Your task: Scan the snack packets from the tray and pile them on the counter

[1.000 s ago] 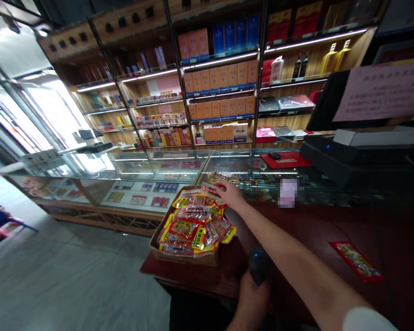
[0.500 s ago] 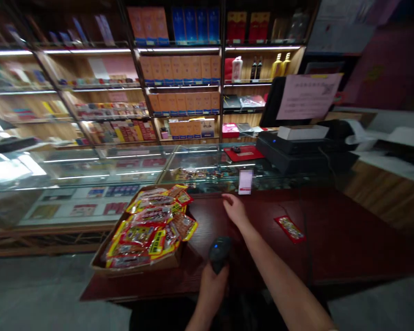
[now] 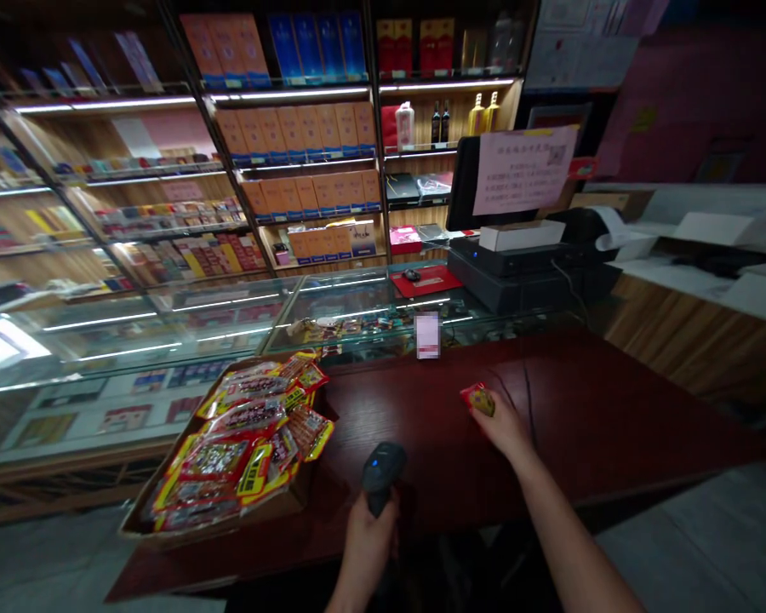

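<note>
Gripping a black plastic handheld scanner (image 3: 384, 466) with left fingers (image 3: 387, 516), clamping a shiny red-edged packet (image 3: 477, 398) between right fingers (image 3: 485, 421) over the dark-red tabletop (image 3: 396, 400).

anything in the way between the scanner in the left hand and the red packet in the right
Nothing visible does: between the scanner in the left hand and the red packet in the right hand, only the tabletop shows. The cardboard box of snack packets stands left of both.
</note>
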{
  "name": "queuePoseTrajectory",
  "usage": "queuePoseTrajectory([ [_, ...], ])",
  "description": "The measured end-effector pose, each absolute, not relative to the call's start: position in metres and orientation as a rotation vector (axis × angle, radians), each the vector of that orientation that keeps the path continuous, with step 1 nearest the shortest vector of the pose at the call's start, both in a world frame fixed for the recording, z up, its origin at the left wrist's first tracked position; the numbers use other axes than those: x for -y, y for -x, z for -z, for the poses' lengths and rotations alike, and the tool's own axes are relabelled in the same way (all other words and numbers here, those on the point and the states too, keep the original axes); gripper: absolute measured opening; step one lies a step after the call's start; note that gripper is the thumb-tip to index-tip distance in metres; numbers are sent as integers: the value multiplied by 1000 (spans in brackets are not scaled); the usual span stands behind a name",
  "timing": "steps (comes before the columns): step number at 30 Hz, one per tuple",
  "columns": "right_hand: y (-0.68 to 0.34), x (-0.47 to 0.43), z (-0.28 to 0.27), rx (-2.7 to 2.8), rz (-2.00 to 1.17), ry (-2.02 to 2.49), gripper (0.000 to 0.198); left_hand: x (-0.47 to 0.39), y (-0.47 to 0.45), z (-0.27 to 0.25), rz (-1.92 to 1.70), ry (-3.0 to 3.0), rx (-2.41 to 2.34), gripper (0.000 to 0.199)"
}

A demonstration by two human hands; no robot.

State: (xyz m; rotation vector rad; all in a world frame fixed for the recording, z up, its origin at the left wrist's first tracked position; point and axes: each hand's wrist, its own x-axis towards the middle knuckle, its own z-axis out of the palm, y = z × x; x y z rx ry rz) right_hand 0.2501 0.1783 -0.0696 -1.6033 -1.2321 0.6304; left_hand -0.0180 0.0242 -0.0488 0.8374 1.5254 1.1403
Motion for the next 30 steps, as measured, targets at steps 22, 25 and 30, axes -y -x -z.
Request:
queuePoseTrajectory([
  [22,-152,-165,89,860,-1236,1134,19,-14,21,40,-1012,-1099,-1476,27],
  [25,-152,-166,90,851,-1230,1136,18,-14,22,41,-1007,-1117,-1470,25],
  [30,-154,-163,87,862,-1190,1182,22,-15,21,44,-1023,-1118,-1483,16],
])
